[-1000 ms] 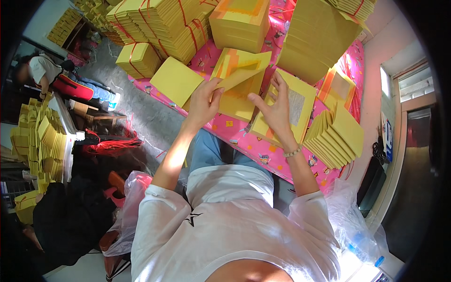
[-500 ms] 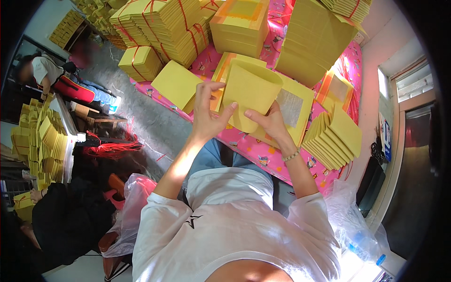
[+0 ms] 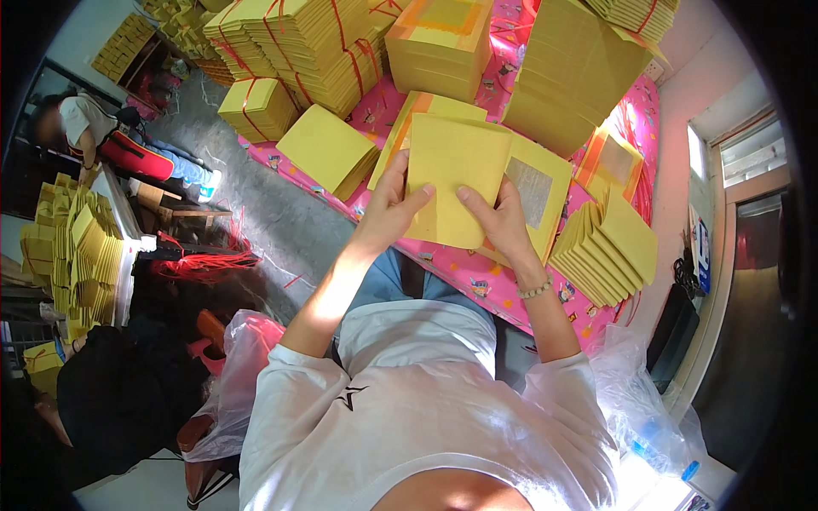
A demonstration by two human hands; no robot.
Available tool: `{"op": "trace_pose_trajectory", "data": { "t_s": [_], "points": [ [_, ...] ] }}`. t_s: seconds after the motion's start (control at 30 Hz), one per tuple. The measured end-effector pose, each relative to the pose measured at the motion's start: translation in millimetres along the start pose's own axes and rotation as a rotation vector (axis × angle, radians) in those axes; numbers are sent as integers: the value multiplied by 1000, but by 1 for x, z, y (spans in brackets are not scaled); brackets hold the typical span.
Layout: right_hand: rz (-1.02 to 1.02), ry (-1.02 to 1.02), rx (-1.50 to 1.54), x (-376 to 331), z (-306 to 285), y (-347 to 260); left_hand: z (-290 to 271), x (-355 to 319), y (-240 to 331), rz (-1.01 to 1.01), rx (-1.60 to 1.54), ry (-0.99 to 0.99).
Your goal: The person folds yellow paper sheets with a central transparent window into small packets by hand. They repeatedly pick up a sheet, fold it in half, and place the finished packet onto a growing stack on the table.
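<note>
A folded sheaf of yellow paper (image 3: 456, 175) is held up between my hands above the pink table. My left hand (image 3: 388, 213) grips its left edge, thumb on the front face and fingers behind. On the right edge my right hand (image 3: 503, 223) holds it the same way. Beneath it lie larger yellow sheets, one with a silver patch (image 3: 533, 196) and one with an orange strip (image 3: 400, 140). Several folded yellow papers stand fanned in a row (image 3: 601, 251) to the right. Another folded yellow sheaf (image 3: 328, 153) lies at the left edge of the table.
Tall bundles tied with red string (image 3: 294, 47) and a yellow block with an orange top (image 3: 439, 55) fill the table's far side. Clear plastic bags (image 3: 234, 383) hang low at left. A co-worker (image 3: 89, 132) stands at the left beside a table of yellow stacks (image 3: 81, 255).
The yellow sheaf has gone from a curved, open fold to lying flat and closed. My left fingers have moved from above its edge to grip the side.
</note>
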State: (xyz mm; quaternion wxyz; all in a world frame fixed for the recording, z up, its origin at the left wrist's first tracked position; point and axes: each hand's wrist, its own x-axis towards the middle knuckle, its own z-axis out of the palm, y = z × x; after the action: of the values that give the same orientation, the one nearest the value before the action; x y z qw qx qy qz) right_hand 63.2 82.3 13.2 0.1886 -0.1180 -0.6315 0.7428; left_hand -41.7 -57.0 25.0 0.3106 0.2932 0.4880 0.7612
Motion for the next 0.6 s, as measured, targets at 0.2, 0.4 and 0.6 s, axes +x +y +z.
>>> {"op": "trace_pose_trajectory", "data": {
  "t_s": [0.2, 0.4, 0.6],
  "points": [
    [-61, 10, -3, -4, 1, -1, 6, -3, 0, 24, 111, 10],
    [-107, 36, -164, 3, 0, 10, -16, 8, -37, 259, 344, 65],
    [-138, 20, -257, 19, -4, 38, -24, 16, -74, 356, 271, 153]
  ]
}}
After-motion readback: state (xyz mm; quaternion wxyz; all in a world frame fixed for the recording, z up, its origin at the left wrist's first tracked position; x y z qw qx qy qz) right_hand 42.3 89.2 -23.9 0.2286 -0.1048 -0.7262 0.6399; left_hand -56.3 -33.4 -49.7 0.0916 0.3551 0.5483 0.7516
